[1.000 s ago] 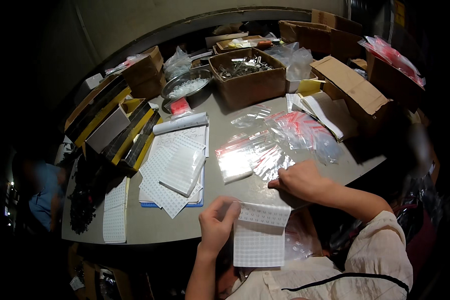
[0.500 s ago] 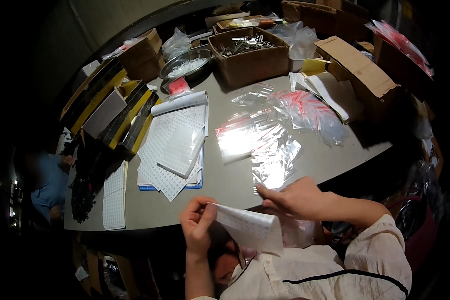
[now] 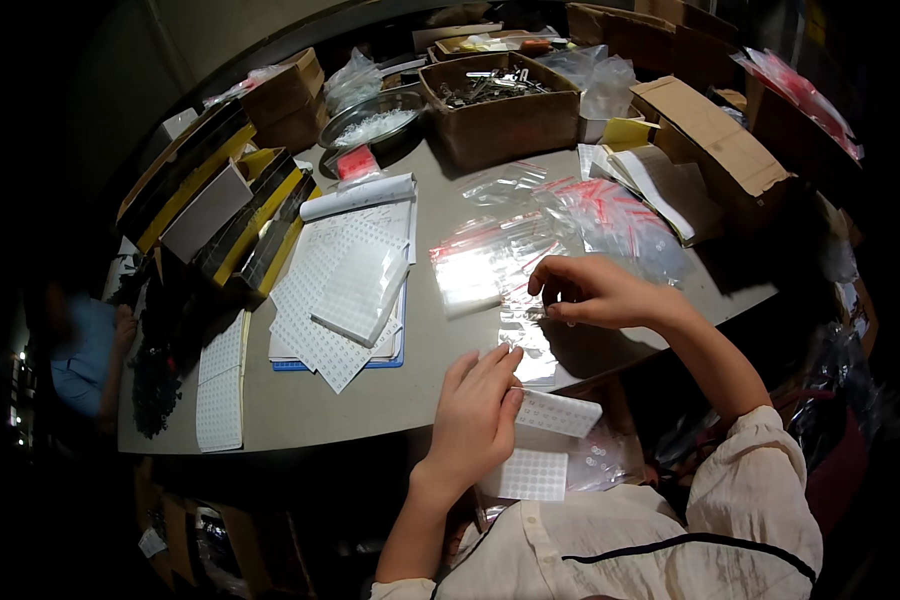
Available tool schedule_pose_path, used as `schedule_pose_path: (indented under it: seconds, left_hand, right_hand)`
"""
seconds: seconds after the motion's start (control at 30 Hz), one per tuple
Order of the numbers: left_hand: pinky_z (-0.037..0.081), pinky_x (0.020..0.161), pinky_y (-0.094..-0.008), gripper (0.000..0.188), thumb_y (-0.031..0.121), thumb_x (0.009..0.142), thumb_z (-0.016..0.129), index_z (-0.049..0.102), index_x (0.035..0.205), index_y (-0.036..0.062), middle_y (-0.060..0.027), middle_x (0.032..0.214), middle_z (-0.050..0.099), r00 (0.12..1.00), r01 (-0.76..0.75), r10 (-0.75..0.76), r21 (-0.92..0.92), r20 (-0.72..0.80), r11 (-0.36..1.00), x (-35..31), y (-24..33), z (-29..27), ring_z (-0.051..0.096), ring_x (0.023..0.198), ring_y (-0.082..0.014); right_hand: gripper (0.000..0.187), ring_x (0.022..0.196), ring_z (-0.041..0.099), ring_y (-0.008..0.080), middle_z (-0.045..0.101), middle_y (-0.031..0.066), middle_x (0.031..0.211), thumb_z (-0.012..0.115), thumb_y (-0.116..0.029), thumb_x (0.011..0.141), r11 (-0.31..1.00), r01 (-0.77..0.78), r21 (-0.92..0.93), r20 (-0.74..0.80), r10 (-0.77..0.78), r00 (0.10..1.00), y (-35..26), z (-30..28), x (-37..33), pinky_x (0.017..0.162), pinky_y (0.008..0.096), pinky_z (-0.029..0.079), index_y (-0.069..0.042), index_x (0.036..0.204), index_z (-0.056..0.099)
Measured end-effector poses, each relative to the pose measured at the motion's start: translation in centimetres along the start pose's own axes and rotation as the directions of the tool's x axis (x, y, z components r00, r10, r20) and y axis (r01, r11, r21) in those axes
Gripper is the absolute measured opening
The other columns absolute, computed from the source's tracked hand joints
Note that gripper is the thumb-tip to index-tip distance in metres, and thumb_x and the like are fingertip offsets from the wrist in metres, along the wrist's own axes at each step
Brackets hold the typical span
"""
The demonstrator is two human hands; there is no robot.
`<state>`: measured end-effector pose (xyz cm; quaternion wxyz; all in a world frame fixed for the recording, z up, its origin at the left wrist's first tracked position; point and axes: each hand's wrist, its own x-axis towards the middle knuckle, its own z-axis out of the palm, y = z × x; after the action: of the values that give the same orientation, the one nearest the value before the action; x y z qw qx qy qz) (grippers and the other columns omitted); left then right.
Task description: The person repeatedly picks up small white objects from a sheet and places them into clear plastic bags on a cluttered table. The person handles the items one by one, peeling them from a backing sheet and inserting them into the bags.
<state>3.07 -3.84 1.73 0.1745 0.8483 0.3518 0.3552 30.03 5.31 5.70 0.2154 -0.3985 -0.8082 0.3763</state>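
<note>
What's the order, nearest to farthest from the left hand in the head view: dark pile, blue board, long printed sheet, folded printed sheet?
From the left hand:
1. Folded printed sheet, at the hand's thumb side.
2. Blue board, to the left, under papers.
3. Long printed sheet, farther left, by the table's near edge.
4. Dark pile, farthest left.

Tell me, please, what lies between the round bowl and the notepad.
In the head view, a small red packet lies between the round bowl and the notepad.
</note>
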Motion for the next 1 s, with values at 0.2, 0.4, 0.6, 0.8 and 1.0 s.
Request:
schedule_pose_path:
  seconds: [0.2,0.4,0.6,0.8,1.0]
  left_hand:
    - [0.036,0.118,-0.0510,0.026,0.002,0.093,0.062,0.068,0.118,-0.0069,-0.0179,0.122,0.074,0.992,0.102,-0.089,0.141,-0.093,0.985,-3.1,0.1,-1.6,0.066,0.125,-0.0311]
    - [0.039,0.117,-0.0503,0.013,0.002,0.096,0.061,0.071,0.102,-0.0033,-0.0149,0.118,0.077,0.936,0.255,-0.267,-0.081,-0.231,0.963,-4.8,0.0,-2.6,0.069,0.121,-0.0337]
    - [0.053,0.093,-0.0314,0.015,0.004,0.102,0.062,0.072,0.106,-0.0058,-0.0133,0.103,0.079,0.844,0.327,-0.446,-0.373,-0.299,0.869,-4.9,0.7,-2.8,0.071,0.090,-0.0126]
    - [0.048,0.065,-0.0198,0.012,0.005,0.101,0.069,0.073,0.104,-0.0059,-0.0051,0.084,0.074,0.762,0.397,-0.569,-0.471,-0.310,0.788,-4.6,1.8,-2.6,0.060,0.071,-0.0033]
    - [0.047,0.064,-0.0218,0.013,0.007,0.101,0.069,0.072,0.105,-0.0053,-0.0061,0.080,0.072,0.755,0.407,-0.611,-0.560,-0.238,0.721,-3.4,2.2,-1.3,0.059,0.072,-0.0041]
  right_hand:
    - [0.036,0.082,0.065,0.0193,0.068,0.0090,0.098,0.068,-0.001,0.089,0.991,0.070,-0.110,0.025,-0.067,0.997,-0.4,0.8,0.9,0.074,0.0340,0.053,-0.002,0.123,0.056]
    - [0.038,0.098,0.068,0.0293,0.066,0.0149,0.110,0.064,0.003,0.089,0.931,0.160,-0.329,0.026,-0.161,0.987,-1.6,2.1,1.2,0.086,0.0394,0.055,-0.001,0.126,0.055]
    - [0.029,0.105,0.066,0.0383,0.064,0.0198,0.108,0.058,-0.002,0.090,0.700,0.182,-0.690,-0.026,-0.275,0.961,-1.6,4.4,0.6,0.087,0.0460,0.056,0.000,0.120,0.057]
    - [0.028,0.101,0.066,0.0379,0.064,0.0186,0.106,0.066,-0.007,0.091,0.730,-0.022,-0.683,-0.277,-0.230,0.933,-2.7,3.6,0.8,0.087,0.0448,0.055,-0.001,0.117,0.057]
    - [0.024,0.093,0.064,0.0324,0.064,0.0131,0.102,0.076,-0.012,0.092,0.851,0.406,-0.334,-0.121,-0.466,0.877,-8.5,7.4,-1.7,0.083,0.0398,0.054,-0.001,0.109,0.064]
